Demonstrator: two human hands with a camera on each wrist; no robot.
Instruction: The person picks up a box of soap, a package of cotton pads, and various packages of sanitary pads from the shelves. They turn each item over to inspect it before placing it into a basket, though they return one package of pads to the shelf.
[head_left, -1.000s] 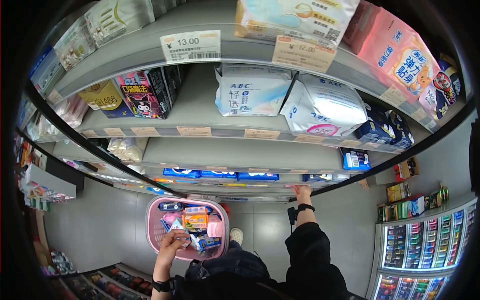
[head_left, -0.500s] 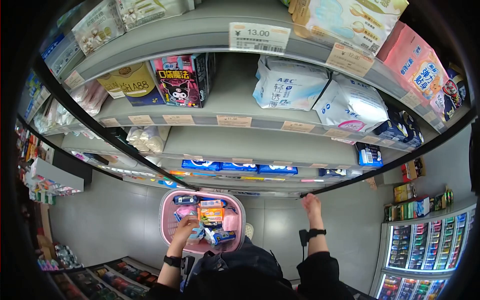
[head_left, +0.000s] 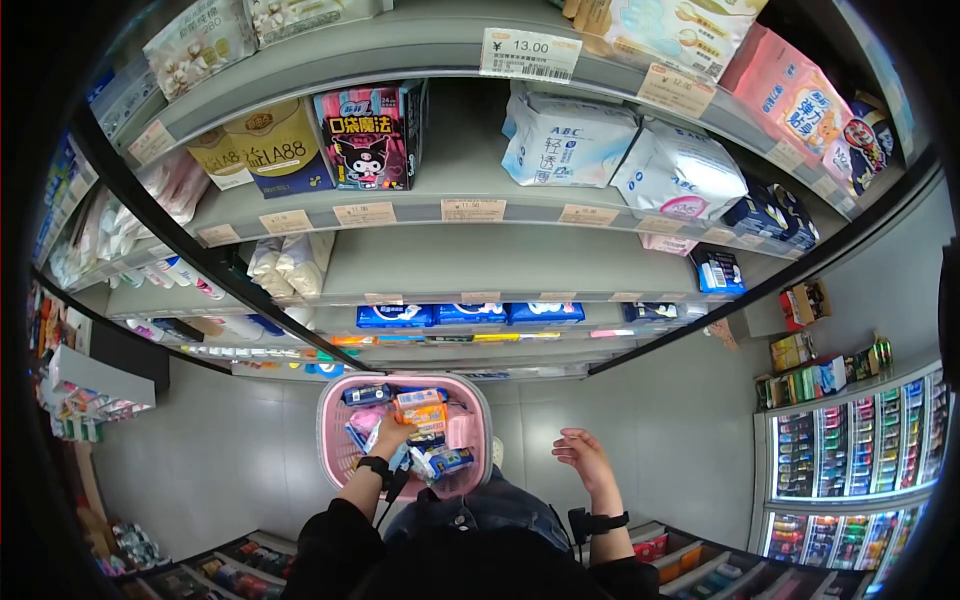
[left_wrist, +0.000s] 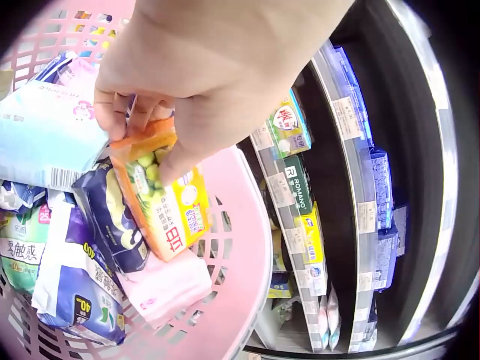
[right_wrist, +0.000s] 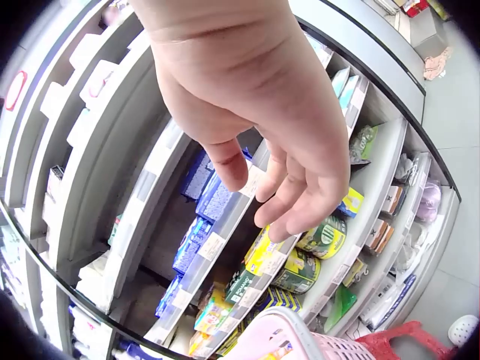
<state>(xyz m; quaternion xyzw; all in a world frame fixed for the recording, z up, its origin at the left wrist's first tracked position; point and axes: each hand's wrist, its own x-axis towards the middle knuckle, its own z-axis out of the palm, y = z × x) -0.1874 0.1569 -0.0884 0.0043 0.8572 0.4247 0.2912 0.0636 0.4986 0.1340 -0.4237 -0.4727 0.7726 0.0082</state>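
My left hand (head_left: pixel 392 435) is down in the pink basket (head_left: pixel 486 440). In the left wrist view its thumb and fingers pinch the top end of an orange and yellow packet (left_wrist: pixel 169 202) with green fruit printed on it. Around that packet lie a dark blue pack (left_wrist: pixel 112 221), a pink pack (left_wrist: pixel 169 289), a light blue pack (left_wrist: pixel 45 124) and a purple-blue pack (left_wrist: pixel 79 274). My right hand (head_left: pixel 585 460) hangs in the air to the right of the basket, holding nothing, its fingers loosely bent. The right wrist view shows this hand (right_wrist: pixel 259 135) in front of the lower shelves.
Tall shelving stands ahead, with white ABC packs (head_left: pixel 575 140), a black and pink box (head_left: pixel 368 140) and, lower, blue packs (head_left: pixel 470 314). A lit drinks cabinet (head_left: pixel 850 470) is at the right. Something red (right_wrist: pixel 405 341) stands by the basket on the floor.
My right hand has drawn back from the lower shelf toward my body, with nothing in it. My left hand has moved farther into the basket, onto the orange and yellow packet.
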